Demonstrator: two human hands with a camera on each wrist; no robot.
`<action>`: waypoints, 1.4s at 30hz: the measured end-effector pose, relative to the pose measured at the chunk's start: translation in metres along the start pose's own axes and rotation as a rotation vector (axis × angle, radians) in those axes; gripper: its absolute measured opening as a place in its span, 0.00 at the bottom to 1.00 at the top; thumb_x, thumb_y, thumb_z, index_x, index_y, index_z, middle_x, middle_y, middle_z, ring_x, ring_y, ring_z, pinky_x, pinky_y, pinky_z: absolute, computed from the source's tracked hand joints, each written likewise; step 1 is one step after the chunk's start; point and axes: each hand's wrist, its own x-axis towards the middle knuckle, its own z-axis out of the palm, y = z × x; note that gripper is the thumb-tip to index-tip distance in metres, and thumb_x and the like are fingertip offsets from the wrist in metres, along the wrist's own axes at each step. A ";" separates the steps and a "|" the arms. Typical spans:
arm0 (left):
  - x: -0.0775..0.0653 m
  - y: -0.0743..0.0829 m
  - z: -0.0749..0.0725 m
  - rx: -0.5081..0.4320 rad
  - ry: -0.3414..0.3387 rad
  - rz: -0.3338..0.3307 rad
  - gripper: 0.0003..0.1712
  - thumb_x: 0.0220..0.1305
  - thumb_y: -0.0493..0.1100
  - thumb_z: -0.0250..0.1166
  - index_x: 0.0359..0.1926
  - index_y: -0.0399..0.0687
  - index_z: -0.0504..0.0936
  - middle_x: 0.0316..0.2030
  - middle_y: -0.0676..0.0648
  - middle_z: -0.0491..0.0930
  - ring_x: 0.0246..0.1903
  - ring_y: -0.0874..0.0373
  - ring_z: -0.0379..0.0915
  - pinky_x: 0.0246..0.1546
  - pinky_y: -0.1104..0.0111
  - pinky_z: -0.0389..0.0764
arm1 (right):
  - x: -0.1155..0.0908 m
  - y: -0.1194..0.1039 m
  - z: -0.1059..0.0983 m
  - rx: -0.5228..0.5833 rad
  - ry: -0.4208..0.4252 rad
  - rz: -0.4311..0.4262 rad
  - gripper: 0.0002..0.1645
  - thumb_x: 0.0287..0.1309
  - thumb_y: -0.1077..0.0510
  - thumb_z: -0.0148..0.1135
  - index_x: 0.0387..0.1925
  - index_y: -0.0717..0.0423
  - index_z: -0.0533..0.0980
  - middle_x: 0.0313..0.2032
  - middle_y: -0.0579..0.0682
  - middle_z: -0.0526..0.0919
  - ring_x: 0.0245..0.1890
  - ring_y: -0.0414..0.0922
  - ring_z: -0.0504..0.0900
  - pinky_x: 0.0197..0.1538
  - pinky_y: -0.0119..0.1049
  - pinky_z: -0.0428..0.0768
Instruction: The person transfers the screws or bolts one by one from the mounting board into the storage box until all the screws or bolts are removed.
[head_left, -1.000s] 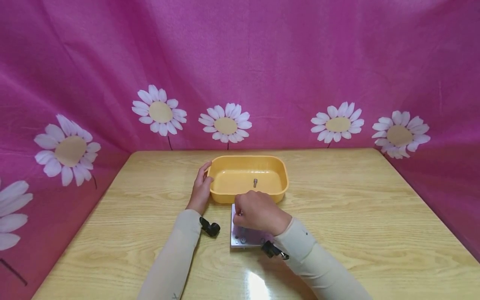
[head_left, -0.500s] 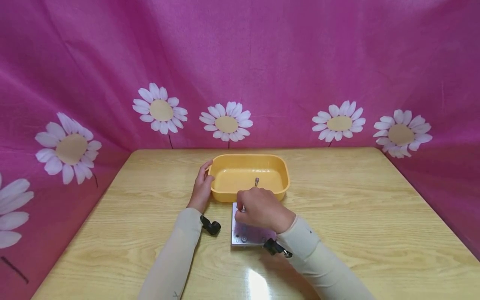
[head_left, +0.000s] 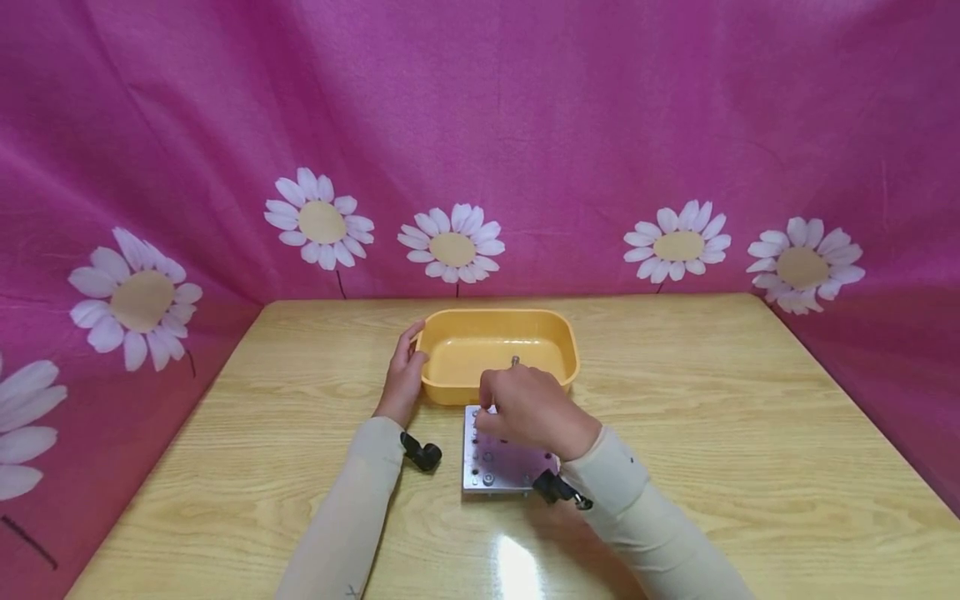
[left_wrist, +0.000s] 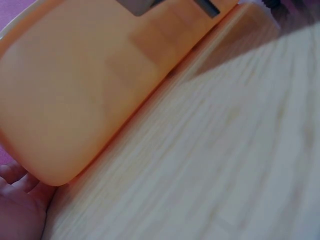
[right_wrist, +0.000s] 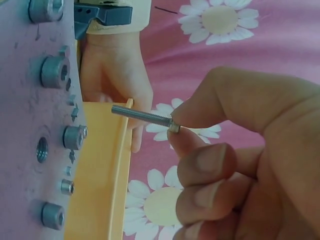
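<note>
My right hand [head_left: 540, 410] is over the far part of a metal plate [head_left: 517, 471]. In the right wrist view, thumb and forefinger pinch a bolt [right_wrist: 142, 115] by its head, its threaded shank pointing toward the plate and apart from it. Several socket-head screws [right_wrist: 54, 71] stand in the plate, beside a bare threaded hole [right_wrist: 42, 150]. Behind the plate is a yellow plastic tub [head_left: 465, 392]. My left hand [head_left: 401, 379] grips its left end, thumb over the rim. Another bolt [head_left: 515, 360] lies inside the tub, partly hidden by my right hand.
All of this rests on a wood-grain table [head_left: 712, 417]. A pink curtain [head_left: 562, 125] with printed daisies hangs along its back and sides. Small black cameras [head_left: 423, 454] are strapped at both wrists.
My right hand has shifted slightly right and away from me, uncovering more of the plate's left side and covering part of the bolt in the tub. My left hand stays on the tub.
</note>
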 end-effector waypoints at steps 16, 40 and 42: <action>-0.001 -0.002 -0.002 -0.010 0.012 -0.017 0.34 0.63 0.33 0.45 0.71 0.55 0.62 0.63 0.40 0.67 0.55 0.49 0.67 0.49 0.62 0.73 | 0.007 0.021 -0.008 0.118 0.116 0.044 0.04 0.49 0.55 0.62 0.27 0.51 0.77 0.15 0.42 0.72 0.15 0.38 0.69 0.21 0.33 0.67; 0.001 -0.001 -0.001 -0.031 0.001 -0.015 0.33 0.65 0.33 0.46 0.71 0.54 0.62 0.62 0.38 0.68 0.54 0.47 0.68 0.48 0.63 0.74 | 0.076 0.065 -0.019 0.022 -0.055 0.186 0.13 0.50 0.54 0.62 0.16 0.55 0.81 0.14 0.41 0.71 0.18 0.40 0.65 0.22 0.34 0.63; 0.001 -0.002 0.000 -0.027 0.008 -0.016 0.33 0.64 0.33 0.46 0.70 0.55 0.63 0.61 0.38 0.68 0.54 0.47 0.68 0.48 0.62 0.74 | 0.080 0.068 -0.018 0.023 -0.072 0.195 0.13 0.49 0.54 0.62 0.16 0.57 0.81 0.14 0.42 0.71 0.18 0.40 0.66 0.21 0.34 0.64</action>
